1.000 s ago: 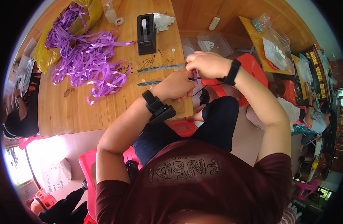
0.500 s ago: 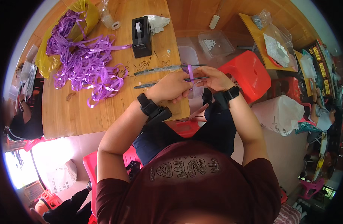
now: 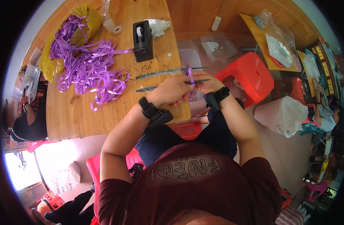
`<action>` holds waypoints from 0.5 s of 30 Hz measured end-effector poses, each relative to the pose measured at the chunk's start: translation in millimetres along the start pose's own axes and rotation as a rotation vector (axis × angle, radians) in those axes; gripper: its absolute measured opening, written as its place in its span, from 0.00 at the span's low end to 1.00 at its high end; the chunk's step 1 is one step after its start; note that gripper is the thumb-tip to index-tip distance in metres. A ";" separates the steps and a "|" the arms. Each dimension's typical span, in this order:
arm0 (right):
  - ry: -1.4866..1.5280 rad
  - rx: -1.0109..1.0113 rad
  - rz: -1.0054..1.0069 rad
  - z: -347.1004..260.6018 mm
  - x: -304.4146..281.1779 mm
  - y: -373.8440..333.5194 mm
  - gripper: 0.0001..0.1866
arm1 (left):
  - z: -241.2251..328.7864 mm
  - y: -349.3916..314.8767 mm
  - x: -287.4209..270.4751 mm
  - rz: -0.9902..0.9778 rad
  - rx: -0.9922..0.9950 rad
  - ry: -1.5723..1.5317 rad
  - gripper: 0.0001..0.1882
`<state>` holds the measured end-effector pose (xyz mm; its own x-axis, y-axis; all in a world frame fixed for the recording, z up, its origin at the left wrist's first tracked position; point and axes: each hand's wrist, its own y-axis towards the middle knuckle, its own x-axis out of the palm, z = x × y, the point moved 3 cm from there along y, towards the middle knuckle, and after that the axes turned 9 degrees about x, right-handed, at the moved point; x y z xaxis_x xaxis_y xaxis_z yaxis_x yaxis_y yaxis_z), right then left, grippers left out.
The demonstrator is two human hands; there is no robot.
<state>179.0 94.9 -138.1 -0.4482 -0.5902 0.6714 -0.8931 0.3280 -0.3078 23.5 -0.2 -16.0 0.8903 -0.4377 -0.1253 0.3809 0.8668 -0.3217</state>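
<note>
Two thin dark rods lie roughly parallel over the table's right edge: a far rod (image 3: 173, 71) partly wrapped in clear film, and a near rod (image 3: 143, 90) passing beneath my left hand (image 3: 172, 90). A purple ribbon (image 3: 191, 76) crosses both rods close to their right ends. My left hand is closed, its fingers curled around the near rod beside the ribbon. My right hand (image 3: 207, 84) meets it from the other side, fingers bent together at the ribbon's lower part. The fingertips of both hands are partly hidden, so the exact grip is hard to see.
A heap of purple ribbon (image 3: 97, 71) spills from a yellow plastic bag (image 3: 90, 23) onto the wooden table (image 3: 85, 123). A black tape dispenser (image 3: 143, 47) stands beyond the rods. To the right are a red stool (image 3: 250, 77) and a white sack (image 3: 280, 114). Other people sit at both sides.
My right hand has drawn slightly in toward the left hand and ribbon, its fingers more bent. The whole view has shifted slightly; rods and ribbon keep their arrangement.
</note>
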 end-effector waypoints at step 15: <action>0.297 -0.054 -0.172 -3.8 17.5 -3.2 0.24 | -3.8 2.3 -0.1 0.025 0.022 -0.004 0.13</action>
<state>174.2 86.4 -122.8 -0.2538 -0.4019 0.8798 -0.9476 0.2856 -0.1429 23.3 0.9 -20.3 0.9004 -0.4153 -0.1295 0.3641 0.8824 -0.2980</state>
